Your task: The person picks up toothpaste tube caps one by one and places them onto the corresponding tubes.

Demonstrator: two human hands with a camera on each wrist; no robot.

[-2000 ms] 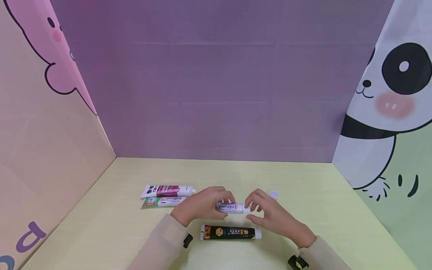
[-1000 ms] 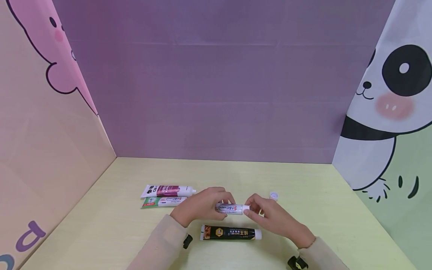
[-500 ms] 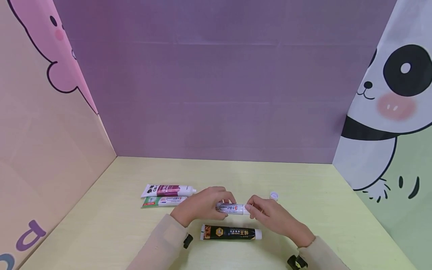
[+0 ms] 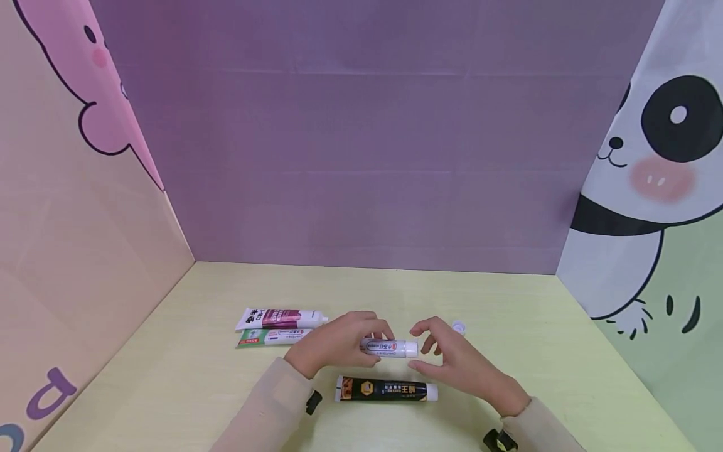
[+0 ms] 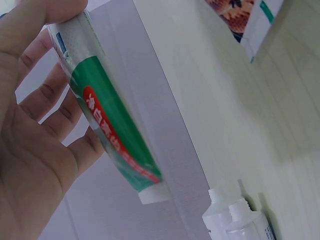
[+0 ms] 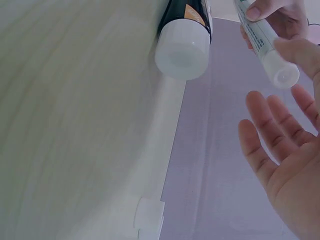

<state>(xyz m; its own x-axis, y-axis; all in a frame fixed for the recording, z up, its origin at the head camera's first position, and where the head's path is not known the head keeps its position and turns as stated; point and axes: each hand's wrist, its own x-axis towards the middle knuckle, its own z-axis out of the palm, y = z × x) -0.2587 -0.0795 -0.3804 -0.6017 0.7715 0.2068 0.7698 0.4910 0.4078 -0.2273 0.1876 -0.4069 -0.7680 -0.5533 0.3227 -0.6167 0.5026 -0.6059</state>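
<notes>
My left hand [image 4: 346, 342] grips a white and green toothpaste tube [image 5: 115, 120] between thumb and fingers, its white cap [image 4: 411, 349] pointing right. In the right wrist view the cap sits on the tube's end. Just right of it, my right hand [image 4: 457, 358] has its thumb and fingers spread apart, holding nothing. In the right wrist view its thumb [image 6: 300, 52] lies close to the cap; whether it touches is unclear. A black toothpaste tube [image 4: 385, 389] with a white cap lies on the table nearer to me.
Two toothpaste tubes, one purple and white [image 4: 282, 319] and one green and white [image 4: 277, 338], lie side by side at left, with bare nozzles in the left wrist view. White caps [image 6: 149, 215] rest on the table beyond my right hand. A purple wall [image 4: 373, 157] stands behind.
My right hand closed its fingers on the cap, pinched it, then let go and spread its fingers again. My left hand keeps its grip on the tube in nearly the same place.
</notes>
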